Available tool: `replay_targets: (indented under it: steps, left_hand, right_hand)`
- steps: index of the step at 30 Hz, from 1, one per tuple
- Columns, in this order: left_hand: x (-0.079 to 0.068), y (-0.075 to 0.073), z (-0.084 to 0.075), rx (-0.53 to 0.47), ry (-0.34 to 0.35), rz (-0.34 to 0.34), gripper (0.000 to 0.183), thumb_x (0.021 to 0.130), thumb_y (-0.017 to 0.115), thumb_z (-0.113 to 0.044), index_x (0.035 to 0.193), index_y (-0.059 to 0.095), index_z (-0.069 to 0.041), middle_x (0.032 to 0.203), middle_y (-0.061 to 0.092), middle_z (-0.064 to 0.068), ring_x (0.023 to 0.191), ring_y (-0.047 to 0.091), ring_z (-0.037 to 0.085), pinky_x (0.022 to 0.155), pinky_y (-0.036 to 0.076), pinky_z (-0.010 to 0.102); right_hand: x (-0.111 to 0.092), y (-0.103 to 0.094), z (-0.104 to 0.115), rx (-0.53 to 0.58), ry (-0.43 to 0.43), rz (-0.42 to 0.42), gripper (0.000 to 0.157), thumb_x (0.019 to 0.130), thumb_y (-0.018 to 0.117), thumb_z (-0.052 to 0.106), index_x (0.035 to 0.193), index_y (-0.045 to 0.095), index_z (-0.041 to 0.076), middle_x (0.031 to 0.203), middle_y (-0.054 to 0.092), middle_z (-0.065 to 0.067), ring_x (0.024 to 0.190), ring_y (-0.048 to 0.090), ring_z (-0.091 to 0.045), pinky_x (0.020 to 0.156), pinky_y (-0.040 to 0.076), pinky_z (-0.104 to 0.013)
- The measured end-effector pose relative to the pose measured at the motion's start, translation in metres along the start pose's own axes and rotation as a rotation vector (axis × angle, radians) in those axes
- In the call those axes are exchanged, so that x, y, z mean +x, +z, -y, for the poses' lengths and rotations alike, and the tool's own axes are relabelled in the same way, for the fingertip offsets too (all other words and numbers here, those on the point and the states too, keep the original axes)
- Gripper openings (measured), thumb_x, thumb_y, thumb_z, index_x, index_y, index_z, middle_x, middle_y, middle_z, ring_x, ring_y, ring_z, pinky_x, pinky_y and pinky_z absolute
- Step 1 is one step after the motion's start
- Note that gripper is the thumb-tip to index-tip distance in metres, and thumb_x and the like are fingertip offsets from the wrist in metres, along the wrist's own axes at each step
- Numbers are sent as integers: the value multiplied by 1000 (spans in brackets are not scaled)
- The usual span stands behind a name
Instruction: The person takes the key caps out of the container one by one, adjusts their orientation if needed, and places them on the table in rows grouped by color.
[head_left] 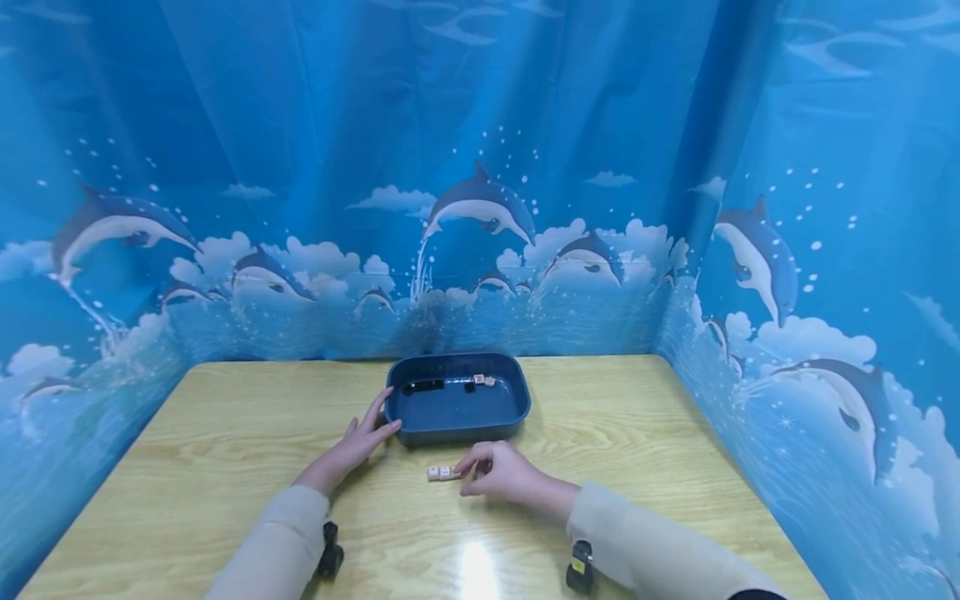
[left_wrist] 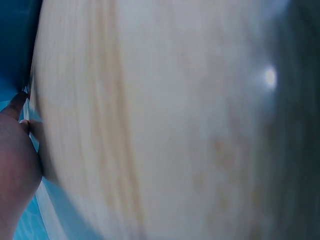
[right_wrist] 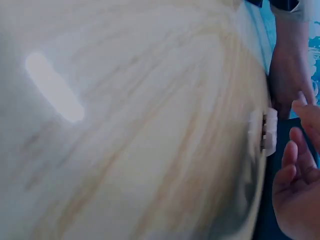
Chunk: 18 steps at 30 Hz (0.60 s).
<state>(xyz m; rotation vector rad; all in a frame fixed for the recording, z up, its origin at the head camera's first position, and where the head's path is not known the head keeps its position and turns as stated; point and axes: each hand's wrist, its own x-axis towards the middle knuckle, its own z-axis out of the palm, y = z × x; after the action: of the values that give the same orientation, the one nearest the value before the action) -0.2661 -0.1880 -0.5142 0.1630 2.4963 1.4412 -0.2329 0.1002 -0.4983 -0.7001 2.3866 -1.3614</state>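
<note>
A dark blue rectangular basin [head_left: 457,435] stands at the back middle of the table. My left hand [head_left: 358,446] rests against its left side, fingers spread and fairly straight, the thumb at the front left corner. In the left wrist view part of that hand [left_wrist: 17,165] shows beside the blue wall. In front of the basin lies a short row of small white cubes [head_left: 438,473] with dark marks on top. My right hand [head_left: 504,471] is at the row's right end, its fingers loosely bent and the index fingertip right at the last cube. The right wrist view shows this row [right_wrist: 270,132] beside the fingers [right_wrist: 287,175].
Inside the basin, several small black pieces [head_left: 427,385] and a few whitish cubes [head_left: 483,380] lie along the far side. The light wood table [head_left: 262,425] reaches back to a blue dolphin-print curtain [head_left: 337,167], which also hangs at both sides.
</note>
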Motion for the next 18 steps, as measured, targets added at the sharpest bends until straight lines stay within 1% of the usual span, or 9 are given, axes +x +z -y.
replay_targets:
  steps: [2, 3, 5, 8, 13, 14, 18]
  left_hand:
    - [0, 0, 0, 4, 8, 2, 73, 102, 46, -42, 158, 2, -26, 153, 24, 31, 144, 13, 44, 110, -19, 59]
    - [-1, 1, -1, 3, 7, 3, 73, 102, 46, -43, 158, 1, -26, 153, 23, 31, 144, 12, 44, 110, -19, 59]
    - [-1, 0, -1, -3, 3, 3, 73, 102, 46, -43, 158, 1, -27, 154, 22, 30, 144, 11, 43, 110, -19, 58]
    - [-2, 0, -1, -2, 6, 5, 73, 102, 46, -42, 158, 1, -27, 154, 22, 30, 144, 12, 44, 109, -19, 58]
    - [-3, -1, -1, -11, 11, 9, 73, 103, 46, -41, 158, 1, -25, 154, 22, 30, 144, 12, 44, 109, -20, 58]
    - [-3, -1, -1, -12, 14, 11, 73, 103, 46, -41, 158, 1, -25, 153, 22, 30, 144, 12, 44, 109, -20, 58]
    - [-3, -1, -1, -7, 27, 9, 72, 103, 45, -39, 158, 1, -24, 153, 24, 30, 143, 14, 44, 110, -19, 58]
  right_hand:
    - [-3, -5, 6, 9, -42, 30, 22, 75, 83, 5, 96, 77, 7, 87, 68, -2, 70, 58, -8, 61, 49, -22]
    - [-4, -7, 8, 19, -66, 37, 22, 75, 82, 4, 97, 76, 6, 88, 68, -3, 71, 58, -8, 62, 50, -22]
    - [-2, -14, 13, 37, -103, 42, 23, 76, 81, 2, 99, 76, 3, 90, 68, -5, 72, 60, -9, 64, 52, -22]
    - [2, -26, 21, 68, -137, 34, 24, 77, 80, 0, 101, 75, 0, 92, 69, -8, 74, 61, -11, 66, 54, -24]
    - [14, -50, 29, 104, -127, 15, 27, 79, 79, 2, 105, 72, -3, 95, 69, -7, 79, 63, -16, 71, 56, -29]
    - [17, -55, 30, 103, -117, 6, 28, 80, 79, 4, 106, 72, -2, 96, 69, -4, 80, 64, -17, 72, 56, -30]
    - [29, -74, 34, 110, -100, -15, 30, 83, 77, 7, 111, 71, -2, 101, 68, -6, 85, 64, -20, 75, 56, -34]
